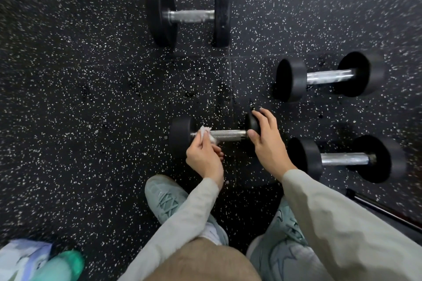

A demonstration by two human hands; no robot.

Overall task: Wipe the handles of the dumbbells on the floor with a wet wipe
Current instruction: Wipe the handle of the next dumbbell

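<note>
Left hand [204, 155] pinches the wipe [204, 132] on the handle [225, 134], at the far-left end. Right hand [265, 136] grips the dumbbell's [182, 136] right head. We should wrap the wipe around, sweep toward the right hand, rotate.
</note>
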